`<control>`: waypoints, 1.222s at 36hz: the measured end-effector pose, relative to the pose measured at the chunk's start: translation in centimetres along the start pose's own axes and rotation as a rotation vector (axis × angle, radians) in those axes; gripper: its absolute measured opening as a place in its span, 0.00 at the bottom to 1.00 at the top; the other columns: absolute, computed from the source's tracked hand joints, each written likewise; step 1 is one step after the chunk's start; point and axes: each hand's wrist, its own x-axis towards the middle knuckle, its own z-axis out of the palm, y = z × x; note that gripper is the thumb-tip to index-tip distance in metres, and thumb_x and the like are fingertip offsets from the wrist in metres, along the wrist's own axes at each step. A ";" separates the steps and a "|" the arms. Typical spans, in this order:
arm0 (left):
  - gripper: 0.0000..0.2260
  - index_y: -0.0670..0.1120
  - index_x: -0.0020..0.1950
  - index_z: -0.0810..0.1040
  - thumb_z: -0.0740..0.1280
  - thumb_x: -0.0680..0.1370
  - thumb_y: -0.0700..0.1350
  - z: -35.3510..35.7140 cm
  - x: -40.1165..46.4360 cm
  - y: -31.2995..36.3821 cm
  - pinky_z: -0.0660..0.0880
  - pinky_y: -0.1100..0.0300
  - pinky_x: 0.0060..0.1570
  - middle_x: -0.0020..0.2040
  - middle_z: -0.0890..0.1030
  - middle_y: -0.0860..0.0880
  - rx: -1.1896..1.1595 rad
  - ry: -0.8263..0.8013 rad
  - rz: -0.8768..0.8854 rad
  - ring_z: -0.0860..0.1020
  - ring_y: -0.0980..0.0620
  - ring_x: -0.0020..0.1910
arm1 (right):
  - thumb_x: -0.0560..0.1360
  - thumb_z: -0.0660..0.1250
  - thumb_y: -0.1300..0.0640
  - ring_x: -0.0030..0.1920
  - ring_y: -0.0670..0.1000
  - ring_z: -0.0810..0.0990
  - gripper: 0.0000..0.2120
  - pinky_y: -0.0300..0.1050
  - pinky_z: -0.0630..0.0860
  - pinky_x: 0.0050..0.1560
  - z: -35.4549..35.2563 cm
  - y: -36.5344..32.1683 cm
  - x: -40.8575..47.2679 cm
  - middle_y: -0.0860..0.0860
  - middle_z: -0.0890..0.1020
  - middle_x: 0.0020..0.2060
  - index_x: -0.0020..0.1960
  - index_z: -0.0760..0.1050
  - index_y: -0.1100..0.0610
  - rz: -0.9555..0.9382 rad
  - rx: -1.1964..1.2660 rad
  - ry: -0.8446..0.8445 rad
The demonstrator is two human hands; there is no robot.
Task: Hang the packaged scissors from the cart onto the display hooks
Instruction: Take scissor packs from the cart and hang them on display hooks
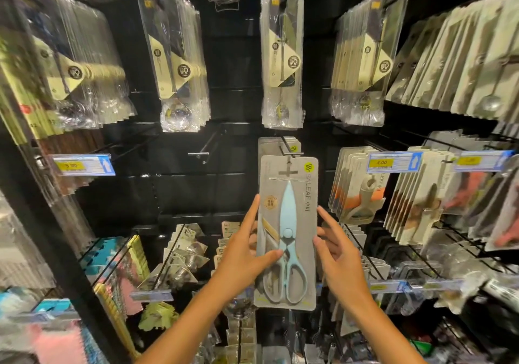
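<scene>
So the packaged scissors [288, 231] are held upright right in the middle of the frame, a grey card with light blue kitchen shears under a clear blister, blades pointing up. The card's cross-shaped hang slot sits just below the tip of the display hook [289, 147], which pokes out from the black back panel [182, 195]; a few more of the same grey cards are already hanging on that hook behind it. Whether the slot has caught the hook can't be told from here.

The left hand [244, 248] is reached up from the bottom centre, forearm angled up and to the right, fingers laid long against the card's left edge, and the thumb is pressed across the front near the scissor pivot, so the pack is pinched between thumb and fingers. The right hand [339, 254] comes up from the lower right, fingers fairly straight and spread along the card's right edge, steadying it rather than wrapped around it.

An empty hook [202, 150] is seen just left of centre. Packaged spoons [282, 60] hang in the row above, and a yellow price tag [380, 163] sits at middle right.
</scene>
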 end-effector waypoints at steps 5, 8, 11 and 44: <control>0.50 0.66 0.80 0.47 0.77 0.73 0.41 0.4 0.5 0.2 0.78 0.70 0.47 0.70 0.76 0.55 0.000 -0.023 0.007 0.78 0.68 0.59 | 0.82 0.62 0.63 0.52 0.41 0.84 0.25 0.32 0.80 0.46 -0.3 0.0 0.0 0.42 0.84 0.50 0.76 0.66 0.44 0.010 0.025 0.021; 0.50 0.67 0.80 0.47 0.78 0.73 0.43 0.7 0.7 0.0 0.81 0.62 0.55 0.69 0.76 0.55 0.007 -0.007 0.012 0.80 0.63 0.60 | 0.83 0.62 0.63 0.51 0.41 0.84 0.25 0.32 0.80 0.46 -0.6 0.1 0.1 0.45 0.84 0.52 0.76 0.66 0.45 -0.005 -0.006 0.022; 0.51 0.67 0.80 0.47 0.78 0.72 0.42 0.8 0.8 -0.4 0.81 0.59 0.56 0.69 0.76 0.56 -0.001 0.022 0.011 0.80 0.61 0.61 | 0.83 0.62 0.63 0.53 0.43 0.84 0.26 0.33 0.80 0.47 -0.8 0.4 0.5 0.47 0.84 0.54 0.77 0.65 0.44 -0.019 -0.044 0.002; 0.48 0.61 0.81 0.38 0.73 0.78 0.47 1.6 10.7 -2.9 0.70 0.55 0.71 0.79 0.64 0.50 0.168 -0.004 -0.187 0.68 0.51 0.75 | 0.81 0.65 0.51 0.74 0.41 0.63 0.41 0.50 0.65 0.75 1.6 6.5 11.4 0.43 0.59 0.78 0.81 0.39 0.39 0.000 -0.157 -0.300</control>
